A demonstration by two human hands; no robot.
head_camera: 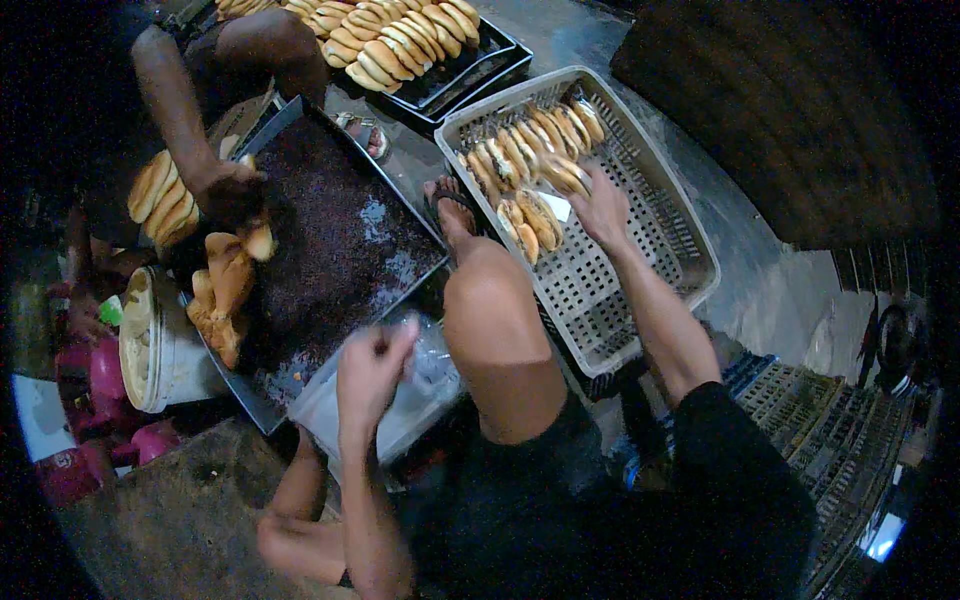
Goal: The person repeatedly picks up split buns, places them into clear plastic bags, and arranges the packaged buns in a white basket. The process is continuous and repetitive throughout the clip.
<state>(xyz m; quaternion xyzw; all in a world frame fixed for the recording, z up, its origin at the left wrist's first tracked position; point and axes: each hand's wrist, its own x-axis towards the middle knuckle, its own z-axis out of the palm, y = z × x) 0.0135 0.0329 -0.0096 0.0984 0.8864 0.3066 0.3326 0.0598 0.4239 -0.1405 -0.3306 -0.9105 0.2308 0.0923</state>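
Note:
My right hand (pixel 604 206) is inside a grey plastic crate (pixel 705 259), gripping a filled bread roll (pixel 564 175) that looks wrapped in clear film. Rows of similar wrapped rolls (pixel 514 154) fill the crate's far part, and a couple more rolls (pixel 538 221) lie nearer beside a small white paper (pixel 553 206). Blurred by motion, my left hand (pixel 371 367) hovers over a stack of clear plastic bags (pixel 420 412) near my raised knee. Its fingers are partly hidden, so whether it holds a bag cannot be told.
A dark metal tray (pixel 330 225) lies left of my leg, with unwrapped rolls (pixel 225 292) along its edge. A co-worker's hand (pixel 229 187) reaches over it. Nearby stands a white bucket (pixel 176 352) of pale cream. More rolls (pixel 405 41) fill a far tray; stacked crates (pixel 817 427) stand right.

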